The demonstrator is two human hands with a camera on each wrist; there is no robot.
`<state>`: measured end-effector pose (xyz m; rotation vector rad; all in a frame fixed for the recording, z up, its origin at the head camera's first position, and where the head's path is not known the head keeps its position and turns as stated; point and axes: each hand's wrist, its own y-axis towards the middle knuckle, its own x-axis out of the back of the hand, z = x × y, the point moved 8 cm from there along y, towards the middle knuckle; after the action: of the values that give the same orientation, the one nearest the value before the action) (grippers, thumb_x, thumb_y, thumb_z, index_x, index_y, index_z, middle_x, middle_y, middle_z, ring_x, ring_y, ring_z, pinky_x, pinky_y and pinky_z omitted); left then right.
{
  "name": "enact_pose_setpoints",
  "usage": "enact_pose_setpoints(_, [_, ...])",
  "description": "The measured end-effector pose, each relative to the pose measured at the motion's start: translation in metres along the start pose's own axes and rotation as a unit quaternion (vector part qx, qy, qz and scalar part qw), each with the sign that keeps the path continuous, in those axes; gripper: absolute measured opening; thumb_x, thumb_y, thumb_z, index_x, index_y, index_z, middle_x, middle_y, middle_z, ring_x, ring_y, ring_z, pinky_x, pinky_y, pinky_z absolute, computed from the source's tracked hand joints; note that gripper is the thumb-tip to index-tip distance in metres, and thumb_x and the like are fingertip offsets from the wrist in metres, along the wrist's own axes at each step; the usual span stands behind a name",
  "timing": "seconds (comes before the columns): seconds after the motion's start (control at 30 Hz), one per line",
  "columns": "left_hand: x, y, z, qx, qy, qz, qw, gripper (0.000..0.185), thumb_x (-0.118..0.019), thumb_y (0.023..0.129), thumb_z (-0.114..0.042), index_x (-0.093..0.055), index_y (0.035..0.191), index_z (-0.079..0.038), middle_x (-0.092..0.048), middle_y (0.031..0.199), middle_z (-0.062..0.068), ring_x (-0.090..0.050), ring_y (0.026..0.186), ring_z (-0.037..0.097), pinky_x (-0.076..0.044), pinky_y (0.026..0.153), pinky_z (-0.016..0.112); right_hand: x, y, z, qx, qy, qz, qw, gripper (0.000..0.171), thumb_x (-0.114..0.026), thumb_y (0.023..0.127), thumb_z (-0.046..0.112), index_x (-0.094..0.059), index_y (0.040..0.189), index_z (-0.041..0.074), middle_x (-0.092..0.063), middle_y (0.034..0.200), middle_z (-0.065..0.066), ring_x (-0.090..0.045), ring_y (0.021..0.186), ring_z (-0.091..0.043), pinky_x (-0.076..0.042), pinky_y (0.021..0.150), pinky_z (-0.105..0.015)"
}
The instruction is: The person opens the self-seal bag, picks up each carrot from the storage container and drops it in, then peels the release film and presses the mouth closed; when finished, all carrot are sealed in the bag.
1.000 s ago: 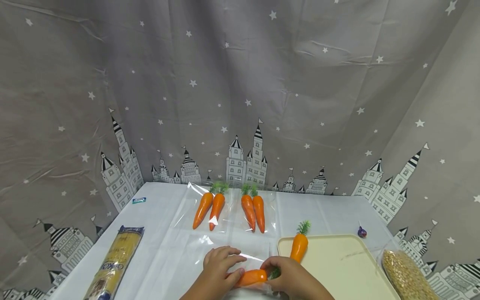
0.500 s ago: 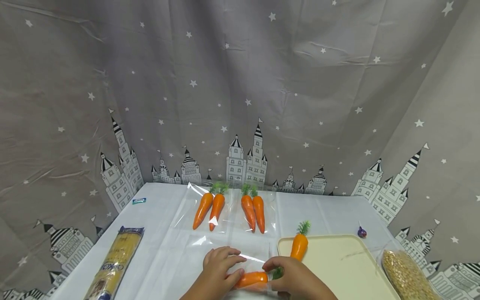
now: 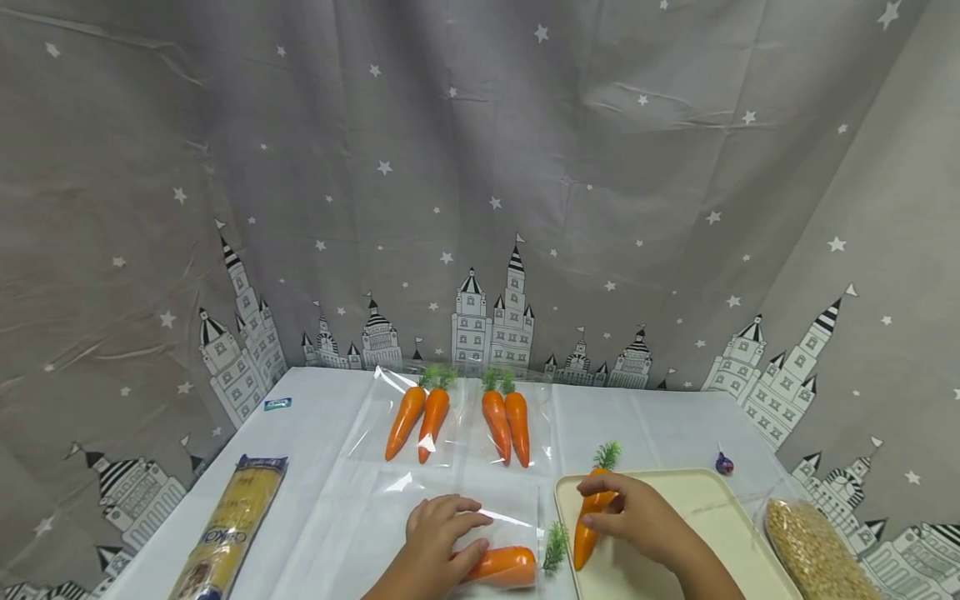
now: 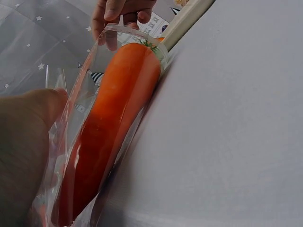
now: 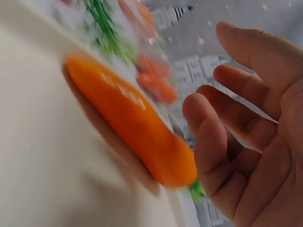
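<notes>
My left hand (image 3: 441, 537) rests over a clear plastic bag (image 3: 386, 508) at the table's near side, fingers spread and thumb beside a carrot (image 3: 510, 567). In the left wrist view this carrot (image 4: 116, 109) lies inside the bag, its film running past my thumb (image 4: 54, 101). The carrot's green top (image 3: 555, 548) sticks out to the right. My right hand (image 3: 637, 512) is over another carrot (image 3: 587, 542) on the left side of a cream tray (image 3: 675, 550). In the right wrist view its fingers are loosely bent and apart from this carrot (image 5: 132, 123).
Farther back lie two clear bags, a left bag (image 3: 367, 425) and a right bag (image 3: 543, 433), each with two carrots. A pasta pack (image 3: 232, 525) is at left, near a small blue-green packet (image 3: 277, 403). At right are a purple lollipop (image 3: 723, 464) and a bag of grains (image 3: 813, 546).
My right hand has left the bagged carrot's green top and moved right to the carrot on the tray. That carrot now sits lower on the tray. The left hand has stayed put.
</notes>
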<state>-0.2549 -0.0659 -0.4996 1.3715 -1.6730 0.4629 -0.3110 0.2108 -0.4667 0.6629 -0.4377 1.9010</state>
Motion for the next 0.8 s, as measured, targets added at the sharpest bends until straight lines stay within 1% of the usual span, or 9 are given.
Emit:
enact_pose_setpoints(0.17, [-0.001,0.0,0.0,0.016,-0.007,0.015,0.9997,0.025,-0.071,0.098,-0.042,-0.076,0.119,-0.03,-0.063,0.133,-0.006,-0.051,0.13,0.028,-0.028,0.11,0.077,0.031,0.006,-0.019,-0.035,0.014,-0.037,0.999,0.042,-0.084,0.09,0.027,-0.07,0.127,0.014,-0.07,0.127,-0.008,-0.066,0.091,-0.019,-0.055,0.07,-0.033])
enact_pose_setpoints(0.23, [-0.002,0.001,0.0,0.024,-0.012,0.022,0.9994,0.026,-0.07,0.098,-0.043,-0.076,0.12,-0.03,-0.063,0.133,-0.006,-0.05,0.13,0.028,-0.027,0.111,0.077,0.04,0.009,-0.026,-0.047,0.01,-0.049,0.998,0.043,-0.084,0.089,0.027,-0.07,0.128,0.014,-0.07,0.128,-0.008,-0.066,0.092,-0.019,-0.055,0.071,-0.034])
enact_pose_setpoints(0.3, [-0.001,0.001,0.0,0.029,-0.016,0.028,0.9991,0.027,-0.07,0.098,-0.044,-0.076,0.12,-0.03,-0.063,0.134,-0.006,-0.05,0.131,0.029,-0.027,0.111,0.078,0.046,0.014,-0.032,-0.052,0.005,-0.056,0.997,0.044,-0.084,0.09,0.027,-0.069,0.128,0.013,-0.07,0.13,-0.009,-0.065,0.094,-0.019,-0.055,0.074,-0.034])
enact_pose_setpoints(0.4, [-0.001,0.001,0.0,0.03,-0.016,0.03,0.9989,0.027,-0.07,0.098,-0.044,-0.076,0.12,-0.029,-0.063,0.134,-0.005,-0.05,0.13,0.029,-0.027,0.111,0.078,0.05,0.02,-0.038,-0.043,-0.011,-0.051,0.998,0.043,-0.084,0.09,0.028,-0.069,0.129,0.014,-0.069,0.131,-0.01,-0.065,0.098,-0.019,-0.056,0.076,-0.035])
enact_pose_setpoints(0.5, [0.0,0.001,-0.001,0.026,-0.013,0.026,0.9992,0.027,-0.071,0.098,-0.044,-0.076,0.12,-0.029,-0.063,0.134,-0.005,-0.05,0.13,0.029,-0.028,0.11,0.077,0.051,0.026,-0.04,-0.026,-0.017,-0.033,0.999,0.043,-0.082,0.091,0.028,-0.068,0.13,0.015,-0.069,0.131,-0.01,-0.065,0.102,-0.021,-0.055,0.077,-0.036])
enact_pose_setpoints(0.57, [0.0,0.001,-0.002,0.024,-0.009,0.024,0.9994,0.026,-0.071,0.098,-0.043,-0.076,0.12,-0.03,-0.063,0.134,-0.006,-0.05,0.13,0.028,-0.028,0.11,0.076,0.05,0.029,-0.04,-0.01,-0.018,-0.014,1.0,0.044,-0.082,0.092,0.027,-0.067,0.132,0.016,-0.068,0.134,-0.01,-0.064,0.104,-0.022,-0.055,0.077,-0.036])
enact_pose_setpoints(0.63, [0.001,0.001,-0.002,0.02,-0.006,0.021,0.9995,0.026,-0.071,0.098,-0.043,-0.076,0.12,-0.03,-0.063,0.134,-0.006,-0.05,0.13,0.028,-0.029,0.11,0.076,0.047,0.031,-0.039,0.009,-0.016,0.01,1.0,0.047,-0.081,0.092,0.025,-0.065,0.136,0.015,-0.065,0.139,-0.013,-0.063,0.105,-0.024,-0.054,0.078,-0.037])
enact_pose_setpoints(0.73, [0.001,0.001,-0.003,0.017,-0.004,0.019,0.9997,0.026,-0.071,0.098,-0.043,-0.076,0.119,-0.029,-0.064,0.133,-0.005,-0.051,0.129,0.028,-0.03,0.109,0.076,0.042,0.033,-0.036,0.029,-0.016,0.045,0.998,0.054,-0.081,0.091,0.021,-0.062,0.141,0.011,-0.058,0.147,-0.016,-0.061,0.108,-0.027,-0.053,0.083,-0.04])
enact_pose_setpoints(0.8, [0.001,0.001,-0.003,0.017,-0.006,0.018,0.9997,0.026,-0.071,0.098,-0.043,-0.076,0.119,-0.029,-0.064,0.133,-0.005,-0.051,0.129,0.029,-0.029,0.109,0.077,0.039,0.033,-0.036,0.034,-0.017,0.061,0.997,0.058,-0.082,0.09,0.019,-0.06,0.143,0.009,-0.057,0.148,-0.018,-0.061,0.11,-0.029,-0.052,0.086,-0.042])
